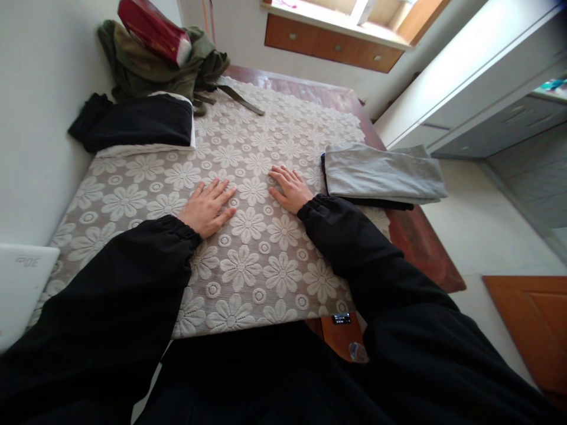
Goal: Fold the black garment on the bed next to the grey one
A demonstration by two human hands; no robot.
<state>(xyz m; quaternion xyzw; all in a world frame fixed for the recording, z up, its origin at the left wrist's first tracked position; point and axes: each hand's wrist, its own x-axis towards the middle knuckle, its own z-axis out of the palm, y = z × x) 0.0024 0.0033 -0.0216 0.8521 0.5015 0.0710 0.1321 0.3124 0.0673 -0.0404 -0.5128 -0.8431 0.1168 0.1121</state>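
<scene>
I see both hands lying flat, palms down, on the lace cloth point(248, 260) that covers the bench point(420, 248). The left hand point(208, 208) has its fingers point(221, 192) spread and holds nothing; the right hand point(290, 189) is likewise open and empty, its fingers just short of the folded grey garment point(381, 174). That garment lies at the bench's right edge, with a dark layer showing under it that I cannot identify.

I can make out no real container. The nearest thing to one is the olive-green bag or jacket point(146, 71) slumped in the far left corner against the wall, with a red packet point(153, 29) resting on top; whether anything is inside I cannot tell. In front of it lies a folded black garment point(137, 121) on a pale layer.

A white object point(22, 289) at the left edge is cut off by the frame. My black sleeves point(110, 319) hide the near edge of the bench. Something small and dark point(341, 319) shows below the cloth hem, too small to read.
</scene>
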